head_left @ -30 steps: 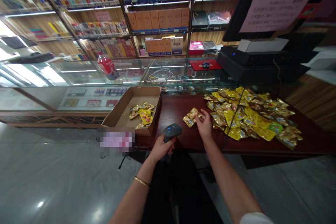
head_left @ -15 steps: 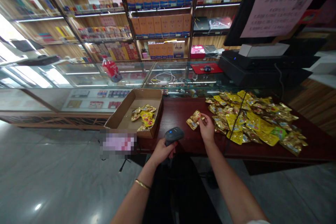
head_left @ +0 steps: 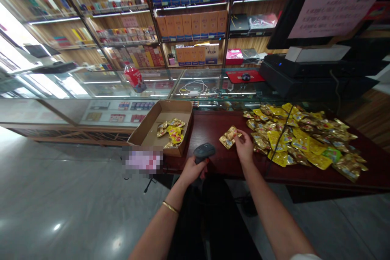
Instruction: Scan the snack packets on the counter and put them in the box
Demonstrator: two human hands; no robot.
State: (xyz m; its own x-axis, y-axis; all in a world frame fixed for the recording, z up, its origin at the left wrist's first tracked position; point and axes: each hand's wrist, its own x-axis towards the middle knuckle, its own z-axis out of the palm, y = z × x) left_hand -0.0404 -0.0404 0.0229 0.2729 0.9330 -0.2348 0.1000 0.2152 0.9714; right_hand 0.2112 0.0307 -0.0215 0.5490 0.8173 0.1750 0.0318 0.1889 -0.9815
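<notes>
One gold bracelet (head_left: 170, 207) nearest, on the left wrist. Left hand (head_left: 191, 171) is wrapped around one scanner (head_left: 203, 152); right hand (head_left: 244, 149) has one gold packet (head_left: 227, 138) pinched by its edge, between box and pile. Can't tell if it's touching the table (head_left: 207, 126). The cardboard box (head_left: 148, 131) has what looks like four packets in it, overlapping. The pile (head_left: 282, 138) on the right is way too jumbled to count, but I spot one green packet (head_left: 332, 154). Further back: one bottle (head_left: 134, 78), one mouse (head_left: 245, 76). Compared with half a second ago, the scanner's blue light has gone dark; same pinch, though.
</notes>
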